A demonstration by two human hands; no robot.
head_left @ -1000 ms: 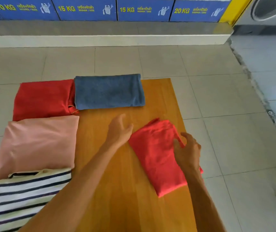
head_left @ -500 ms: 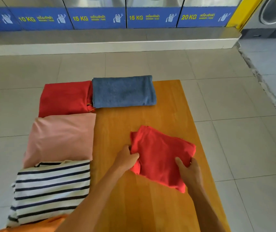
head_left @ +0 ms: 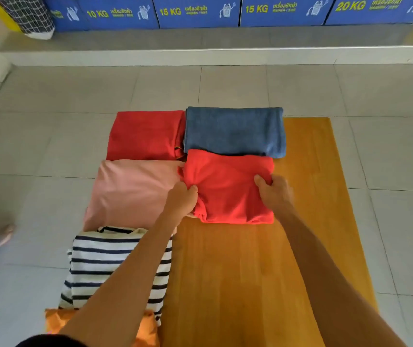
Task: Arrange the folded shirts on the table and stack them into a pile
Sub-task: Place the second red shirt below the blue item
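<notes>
Bright red folded shirt (head_left: 228, 189), which half a second ago lay skewed near the middle of the wooden table (head_left: 308, 196), now sits squared farther up the board, its far edge touching the folded blue shirt (head_left: 234, 131) and its left edge meeting the pink shirt (head_left: 135, 194). Left hand (head_left: 181, 200) has moved with it and pinches the shirt's left edge, fingers curled into the cloth; right hand (head_left: 274, 190) grips the right edge, thumb on top, the other fingers apparently tucked beneath, though they are hidden. Along the table's left side lie a darker red shirt (head_left: 146, 135), the pink one, a navy-and-white striped shirt (head_left: 95, 266) and, nearest the viewer, an orange garment (head_left: 57, 320), partly covered by the left forearm. The table stands on pale grey floor tiles (head_left: 50, 96). Beyond a raised step (head_left: 200, 56) runs a row of blue panels (head_left: 195, 12) lettered 10 KG, 15 KG and 20 KG; a dark checked bag (head_left: 27, 15) rests at upper left.
</notes>
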